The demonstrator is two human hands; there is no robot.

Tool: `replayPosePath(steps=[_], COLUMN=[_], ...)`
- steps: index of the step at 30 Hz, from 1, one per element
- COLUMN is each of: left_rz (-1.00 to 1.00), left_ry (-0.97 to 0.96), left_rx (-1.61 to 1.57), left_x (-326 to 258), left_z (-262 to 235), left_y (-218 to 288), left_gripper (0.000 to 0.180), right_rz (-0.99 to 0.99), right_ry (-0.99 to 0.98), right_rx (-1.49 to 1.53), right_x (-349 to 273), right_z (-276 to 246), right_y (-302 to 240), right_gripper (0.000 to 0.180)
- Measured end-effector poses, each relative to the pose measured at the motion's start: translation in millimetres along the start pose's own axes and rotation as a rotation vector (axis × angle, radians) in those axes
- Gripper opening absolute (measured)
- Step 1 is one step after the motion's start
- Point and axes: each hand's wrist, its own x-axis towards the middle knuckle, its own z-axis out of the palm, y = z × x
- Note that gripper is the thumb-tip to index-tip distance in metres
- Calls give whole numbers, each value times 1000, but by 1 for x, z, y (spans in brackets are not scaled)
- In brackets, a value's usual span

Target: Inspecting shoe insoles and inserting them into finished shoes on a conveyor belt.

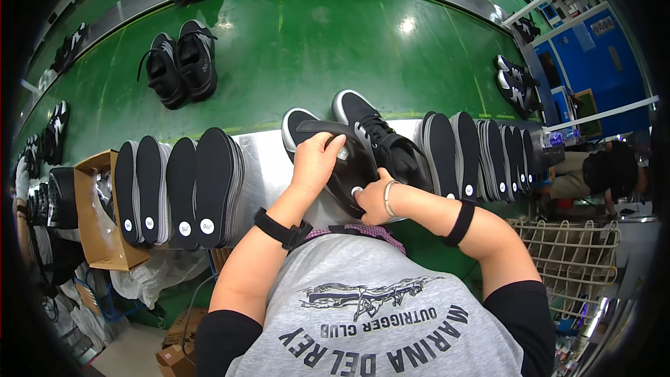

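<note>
Two black sneakers with pale soles stand before me on the metal edge, toes pointing away. The left sneaker [296,117] is between my hands. My left hand [317,164] pinches at its opening, by a dark grey flap [322,128]; whether that is the tongue or an insole I cannot tell. My right hand [375,199] closes round the heel end, its thumb beside a round white label [356,190] inside the shoe. Just right of it, the laced right sneaker [380,132] stands untouched.
Stacks of black insoles [218,181] line the metal edge on the left, with more insole stacks [438,153] on the right. Paired sneakers [183,63] rest on the green belt [300,42]. An open carton [112,251] is at far left, a wire rack [569,244] at lower right.
</note>
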Motion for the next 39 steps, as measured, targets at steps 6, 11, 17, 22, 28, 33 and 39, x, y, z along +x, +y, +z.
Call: replayPosePath(steps=[6, 11, 17, 22, 28, 33, 39], left_rz=[-40, -42, -108, -162, 450, 175, 252], left_ry=[-63, -136, -174, -186, 119, -343, 284], left_rx=[-102, -90, -166, -260, 377, 127, 719], left_x=[-8, -18, -11, -5, -24, -60, -52], left_z=[-6, -10, -10, -21, -32, -49, -184], left_y=[-5, 3, -8, -10, 23, 56, 26], left_gripper=[23, 25, 25, 23, 20, 21, 16], right_rz=[-149, -214, -51, -361, -285, -382, -60], right_ry=[506, 766, 825, 704, 948, 959, 1492], right_rx=[471, 1654, 1749, 1797, 1503, 1131, 881], right_x=[21, 36, 34, 22, -6, -23, -38], right_z=[24, 26, 23, 23, 16, 24, 44], right_y=[21, 17, 13, 19, 3, -3, 55], right_gripper=[53, 35, 17, 14, 15, 7, 9])
